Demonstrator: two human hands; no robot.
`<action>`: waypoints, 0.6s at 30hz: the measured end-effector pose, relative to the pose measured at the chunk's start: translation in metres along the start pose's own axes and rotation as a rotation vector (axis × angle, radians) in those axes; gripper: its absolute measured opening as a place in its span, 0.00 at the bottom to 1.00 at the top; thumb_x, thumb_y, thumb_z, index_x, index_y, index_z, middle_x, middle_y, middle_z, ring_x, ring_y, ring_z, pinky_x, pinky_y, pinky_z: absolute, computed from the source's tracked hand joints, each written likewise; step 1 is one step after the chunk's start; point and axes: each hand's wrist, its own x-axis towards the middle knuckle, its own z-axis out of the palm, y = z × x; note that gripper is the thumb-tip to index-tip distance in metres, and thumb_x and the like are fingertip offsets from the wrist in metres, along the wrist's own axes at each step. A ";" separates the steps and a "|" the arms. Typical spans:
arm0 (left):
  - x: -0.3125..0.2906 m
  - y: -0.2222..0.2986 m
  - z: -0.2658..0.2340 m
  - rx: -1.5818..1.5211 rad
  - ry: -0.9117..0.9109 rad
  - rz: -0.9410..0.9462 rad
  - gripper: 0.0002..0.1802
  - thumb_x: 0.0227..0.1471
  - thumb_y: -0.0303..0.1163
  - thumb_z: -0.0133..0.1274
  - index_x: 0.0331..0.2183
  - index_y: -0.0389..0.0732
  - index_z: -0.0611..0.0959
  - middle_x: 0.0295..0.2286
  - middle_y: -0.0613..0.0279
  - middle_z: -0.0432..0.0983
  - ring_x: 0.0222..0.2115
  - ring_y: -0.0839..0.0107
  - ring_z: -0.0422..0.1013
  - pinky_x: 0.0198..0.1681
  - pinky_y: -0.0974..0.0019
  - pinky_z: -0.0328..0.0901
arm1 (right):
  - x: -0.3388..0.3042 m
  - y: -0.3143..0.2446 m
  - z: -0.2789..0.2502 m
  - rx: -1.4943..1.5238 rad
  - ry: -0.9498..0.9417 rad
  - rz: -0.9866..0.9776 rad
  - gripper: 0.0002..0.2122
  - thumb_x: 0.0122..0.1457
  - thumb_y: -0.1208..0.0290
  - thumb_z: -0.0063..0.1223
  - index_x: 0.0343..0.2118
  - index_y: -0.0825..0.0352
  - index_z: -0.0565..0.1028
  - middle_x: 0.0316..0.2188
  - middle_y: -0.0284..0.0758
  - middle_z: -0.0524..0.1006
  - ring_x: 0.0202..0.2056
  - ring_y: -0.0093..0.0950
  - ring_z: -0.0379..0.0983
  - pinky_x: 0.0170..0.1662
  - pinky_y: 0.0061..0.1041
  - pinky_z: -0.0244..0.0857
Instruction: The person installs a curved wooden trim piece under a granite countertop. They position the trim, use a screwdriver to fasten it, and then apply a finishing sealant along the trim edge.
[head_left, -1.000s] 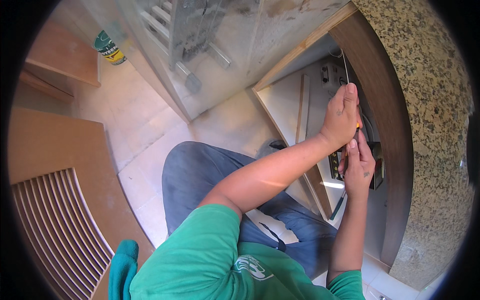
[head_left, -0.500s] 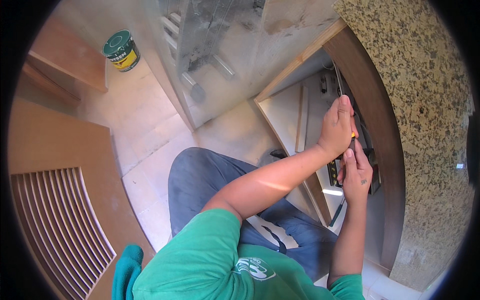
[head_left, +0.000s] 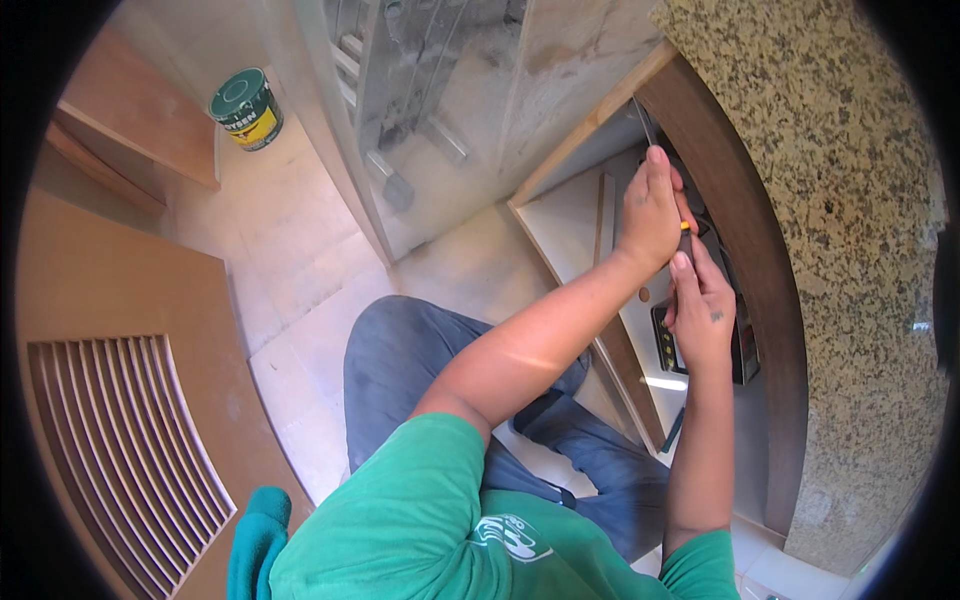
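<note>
Both hands are on a long screwdriver [head_left: 645,125] with a thin metal shaft and a dark handle that has a yellow band. My left hand [head_left: 652,212] is closed around the shaft, thumb stretched along it. Just behind it, my right hand [head_left: 703,305] grips the handle end with its fingertips. The tip reaches the inside of the cabinet's far corner, by the dark brown curved front rail [head_left: 745,190]. Whether it sits in a screw is too small to tell. A black case [head_left: 664,335] with yellow spots lies under my right hand, partly hidden.
The open cabinet [head_left: 565,225] has a wooden strip inside. Speckled granite [head_left: 855,250] runs along the right. A dusty glass panel [head_left: 450,120] stands ahead. A green paint bucket [head_left: 247,110] sits far left, and a louvred door [head_left: 125,440] leans nearby. My bent legs [head_left: 420,350] are below.
Both hands and the screwdriver have moved slightly up and left, bringing the tip to the cabinet's far corner. More of the black case shows now.
</note>
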 end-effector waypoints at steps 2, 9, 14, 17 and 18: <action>-0.002 0.000 -0.003 -0.002 -0.035 -0.049 0.38 0.67 0.66 0.27 0.33 0.39 0.70 0.14 0.60 0.69 0.15 0.71 0.70 0.22 0.68 0.65 | -0.001 0.007 0.001 0.023 -0.007 0.015 0.23 0.70 0.63 0.50 0.64 0.68 0.69 0.24 0.24 0.69 0.20 0.11 0.60 0.22 0.15 0.59; -0.034 -0.012 -0.001 0.026 -0.110 -0.058 0.35 0.69 0.64 0.29 0.33 0.39 0.70 0.16 0.60 0.69 0.16 0.72 0.70 0.22 0.69 0.65 | -0.030 0.030 -0.010 0.043 0.047 0.081 0.24 0.70 0.63 0.50 0.64 0.70 0.68 0.22 0.24 0.69 0.19 0.11 0.60 0.21 0.14 0.57; -0.043 -0.012 0.001 -0.009 -0.152 0.003 0.33 0.70 0.61 0.28 0.34 0.39 0.70 0.17 0.60 0.69 0.17 0.73 0.70 0.24 0.70 0.64 | -0.037 0.034 -0.015 0.054 0.048 0.036 0.24 0.71 0.63 0.49 0.65 0.70 0.68 0.22 0.24 0.68 0.19 0.11 0.60 0.22 0.13 0.57; -0.044 -0.009 -0.002 0.002 -0.154 0.003 0.33 0.70 0.60 0.28 0.34 0.39 0.70 0.17 0.60 0.69 0.17 0.74 0.69 0.24 0.70 0.64 | -0.038 0.036 -0.012 0.049 0.056 0.042 0.24 0.71 0.63 0.49 0.65 0.70 0.68 0.22 0.24 0.68 0.19 0.11 0.61 0.22 0.13 0.57; -0.044 -0.010 -0.002 -0.012 -0.154 0.003 0.33 0.70 0.60 0.28 0.34 0.39 0.70 0.17 0.60 0.68 0.17 0.74 0.69 0.24 0.70 0.64 | -0.037 0.037 -0.012 0.044 0.048 0.033 0.23 0.71 0.63 0.48 0.65 0.69 0.68 0.22 0.24 0.68 0.19 0.11 0.61 0.21 0.13 0.56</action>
